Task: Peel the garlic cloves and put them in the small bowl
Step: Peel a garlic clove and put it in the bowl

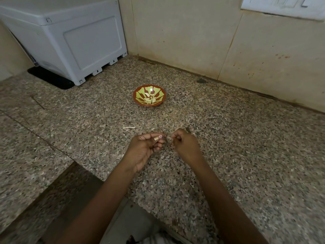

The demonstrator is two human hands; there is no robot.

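Peeling step in hand, mid-clove. Left hand [147, 148] is palm-up just above the granite countertop [228, 155], thumb and fingers curled round a garlic clove [156, 138]; one end shows pale, with a pinkish bit beside it, likely skin not yet off. Right hand [182, 145] sits just beside it, fingertips pinched on a pale fleck [169, 138], probably a strip of skin, too small to be sure. Small bowl [136, 101] stands well beyond the hands, several peeled cloves [149, 99] in it. A garlic stem scrap [129, 127] lies between bowl and hands. Next move, as I judge it: strip off the remaining skin, then reach forward and drop the clove in the bowl.
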